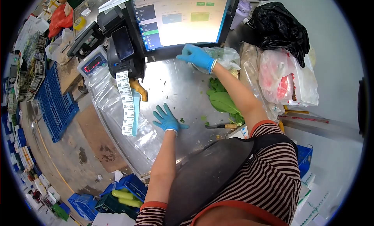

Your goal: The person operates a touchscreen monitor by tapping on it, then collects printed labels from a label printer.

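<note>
My left hand [167, 119], in a blue glove, lies with its fingers spread on the metal tabletop [171, 80]. Nothing is in it. A strip of printed labels [126, 103] hangs from the black label printer [124, 51] to its left. My right hand [198, 58], also gloved in blue, is at the lower edge of the lit monitor [179, 19], fingers bent in and no object visible in them. I cannot tell whether it touches the screen. A clear plastic bag [228, 56] lies beside it, with green leaves [224, 99] nearer to me.
A knife [224, 126] lies near the table's front edge. Ginger-like root [139, 89] sits by the printer, and a scale display [93, 63] stands left of it. Full plastic bags [276, 74] and a black bag [280, 27] crowd the right side. Blue crates [83, 204] stand below left.
</note>
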### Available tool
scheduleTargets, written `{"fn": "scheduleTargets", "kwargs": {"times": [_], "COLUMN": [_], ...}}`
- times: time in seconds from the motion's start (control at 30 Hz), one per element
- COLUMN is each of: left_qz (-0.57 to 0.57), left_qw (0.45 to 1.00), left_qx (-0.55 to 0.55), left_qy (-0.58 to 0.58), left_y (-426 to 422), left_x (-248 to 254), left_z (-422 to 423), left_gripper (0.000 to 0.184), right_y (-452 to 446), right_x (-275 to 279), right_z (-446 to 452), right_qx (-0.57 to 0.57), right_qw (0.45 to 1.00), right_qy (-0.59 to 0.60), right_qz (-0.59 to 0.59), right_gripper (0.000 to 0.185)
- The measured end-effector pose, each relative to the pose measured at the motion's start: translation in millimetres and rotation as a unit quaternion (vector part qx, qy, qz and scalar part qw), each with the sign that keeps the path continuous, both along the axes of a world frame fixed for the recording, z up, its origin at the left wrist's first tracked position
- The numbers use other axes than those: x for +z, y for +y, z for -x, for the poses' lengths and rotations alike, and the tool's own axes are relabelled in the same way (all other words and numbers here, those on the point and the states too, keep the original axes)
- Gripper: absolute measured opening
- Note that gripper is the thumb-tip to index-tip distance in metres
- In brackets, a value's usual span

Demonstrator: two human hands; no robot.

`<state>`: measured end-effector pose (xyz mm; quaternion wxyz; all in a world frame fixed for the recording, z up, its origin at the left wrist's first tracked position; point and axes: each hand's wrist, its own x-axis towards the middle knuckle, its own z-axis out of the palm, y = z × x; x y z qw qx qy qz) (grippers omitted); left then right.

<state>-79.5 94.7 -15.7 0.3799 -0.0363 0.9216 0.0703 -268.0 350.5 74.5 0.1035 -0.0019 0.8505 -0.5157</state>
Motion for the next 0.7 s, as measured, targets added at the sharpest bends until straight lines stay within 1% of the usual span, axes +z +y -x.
{"fn": "scheduleTargets", "kwargs": {"times": [0.07,0.13,0.23,0.3,0.4,0.5,0.6,0.67,0.7], "left_qz": [-0.004,-0.013,0.001,-0.012,-0.026,-0.033,-0.047,-0.056,-0.077], "left_qw": [1.0,1.0,1.0,1.0,1.0,0.999,0.998,0.998,0.997], "left_qx": [-0.003,-0.009,0.001,0.002,0.001,0.002,-0.002,-0.007,-0.006], "left_qy": [0.001,0.002,-0.01,-0.004,0.009,0.025,0.037,0.041,0.022], "left_y": [-2.3,-4.4,0.1,-2.0,-4.8,-7.2,-9.8,-12.6,-17.1], "left_x": [-5.1,-9.0,6.0,4.7,2.9,-5.3,-0.7,4.9,9.5], "left_z": [-0.2,-0.8,2.4,0.6,-2.3,-5.2,-7.1,-8.2,-5.5], "left_gripper": [0.175,0.177,0.174,0.173,0.171,0.17,0.167,0.166,0.163], "right_y": [-5.6,-14.7,-27.6,-34.6,-47.7,-52.9,-53.0,-53.5,-54.0], "right_x": [-13.1,-18.6,-21.9,-27.9,-44.2,-54.7,-42.0,-20.0,-8.3], "right_z": [-13.9,-35.5,-70.3,-96.8,-137.9,-174.4,-202.5,-219.2,-229.6], "right_qx": [0.019,0.009,-0.005,-0.012,-0.043,-0.02,0.007,-0.041,-0.062], "right_qw": [0.999,1.0,0.998,0.997,0.991,0.994,0.998,0.988,0.979], "right_qy": [0.028,-0.002,-0.041,-0.053,-0.061,-0.079,-0.061,-0.106,-0.135], "right_qz": [-0.023,0.014,0.045,0.062,0.108,0.067,0.023,0.103,0.142], "right_gripper": [0.038,0.039,0.038,0.037,0.03,0.025,0.023,0.025,0.026]}}
